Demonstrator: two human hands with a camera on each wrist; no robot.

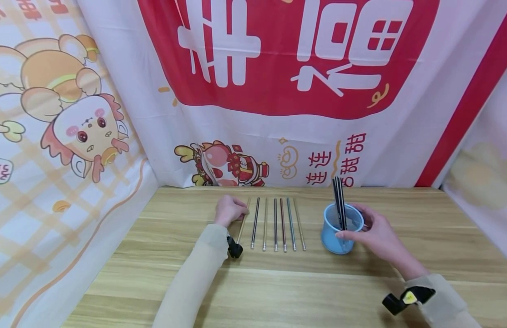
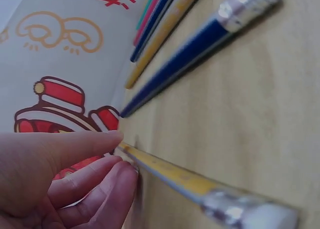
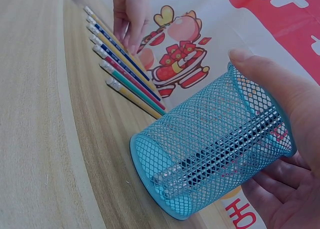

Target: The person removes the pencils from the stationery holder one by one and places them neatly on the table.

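the left hand (image 1: 230, 210) pinches the leftmost yellow pencil (image 2: 172, 173) by its far end, a slight hold that could slip; right hand (image 1: 378, 234) grips the blue mesh cup (image 1: 333, 241) at right, tippable if jerked.

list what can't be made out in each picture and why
Head: exact number of black pencils, which overlap in the blue mesh cup.
Left wrist: tip of nearest yellow pencil, behind the left hand.
Left wrist: eraser ends of farther pencils, cut off by top edge.
Right wrist: black pencils' upper ends, behind the right hand.
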